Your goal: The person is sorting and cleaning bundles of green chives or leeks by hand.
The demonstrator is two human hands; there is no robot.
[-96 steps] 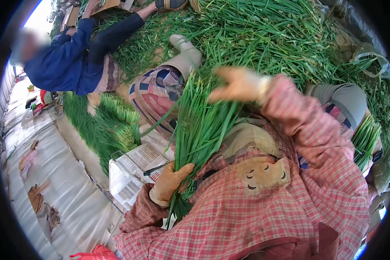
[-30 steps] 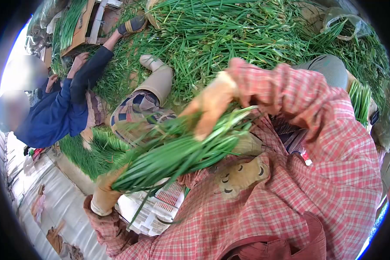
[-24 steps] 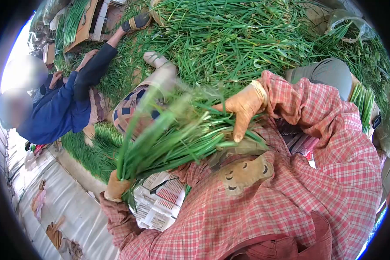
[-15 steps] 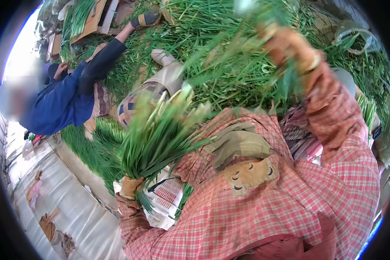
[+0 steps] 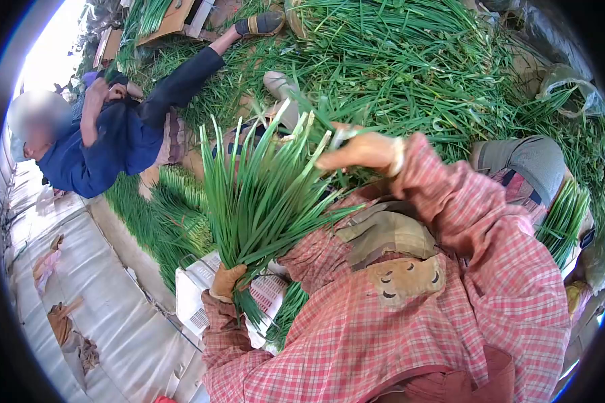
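Note:
My left hand [image 5: 228, 281], in a tan glove, is wrapped round the leafy lower end of a large bunch of green chives [image 5: 255, 195]. The bunch fans upward, its pale cut ends at the top. My right hand [image 5: 361, 153], also gloved, is at the upper right of the bunch, close to those pale ends. Its fingers are curled around something small and greyish, blurred, with a few green blades beside it; I cannot make out what it is.
Loose chives [image 5: 396, 74] cover the ground ahead. Laid-out chives [image 5: 175, 215] lie at left by a printed carton [image 5: 195, 289]. A co-worker in a blue jacket [image 5: 107, 158] sits at upper left. White sheeting [image 5: 94, 289] runs along lower left; a plastic bag [image 5: 571, 91] lies upper right.
My right hand has come down and left from above the loose pile to the top of the bunch. The left hand still grips the bunch. The co-worker's hand has risen.

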